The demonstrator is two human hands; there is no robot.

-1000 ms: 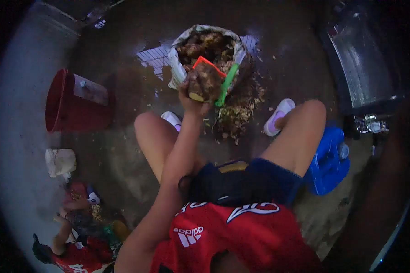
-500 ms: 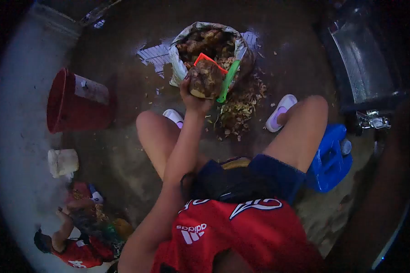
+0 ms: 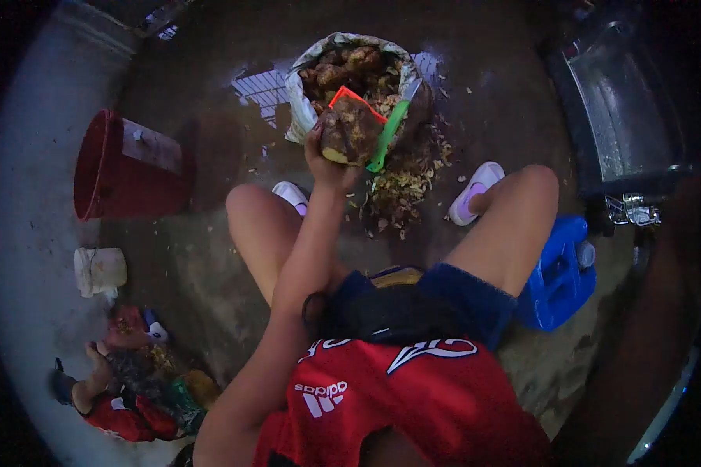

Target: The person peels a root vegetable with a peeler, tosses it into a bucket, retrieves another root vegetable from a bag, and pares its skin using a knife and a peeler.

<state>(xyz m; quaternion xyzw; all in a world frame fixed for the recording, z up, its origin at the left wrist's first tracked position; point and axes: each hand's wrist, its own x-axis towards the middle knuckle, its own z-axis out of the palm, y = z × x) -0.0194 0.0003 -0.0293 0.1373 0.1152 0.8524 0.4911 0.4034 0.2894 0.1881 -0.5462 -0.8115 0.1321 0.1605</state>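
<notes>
My left hand (image 3: 324, 162) is closed around a large brown tuber (image 3: 350, 134), with the fingers wrapped under its near left side. A pale yellow cut patch shows at the tuber's lower end. Behind it stands a white sack (image 3: 297, 109), mouth rolled open, filled with similar lumpy brown tubers (image 3: 349, 68). An orange-red angular strip (image 3: 356, 97) shows at the tuber's far edge. Just right of the tuber, a green-handled knife (image 3: 389, 138) rests against the sack, blade pointing away. Only my dark right arm shows at the right edge; my right hand is out of frame.
Peelings (image 3: 401, 194) litter the wet floor before the sack. A red bucket (image 3: 144, 175) and a white tub (image 3: 101, 271) stand left. A blue jerrycan (image 3: 554, 276) sits by my right leg, a dark metal-fronted object (image 3: 627, 101) far right. Another person (image 3: 125, 389) sits lower left.
The whole view has shifted slightly. My left hand keeps its hold on the tuber, which appears turned a little. The knife and sack stay in the same arrangement.
</notes>
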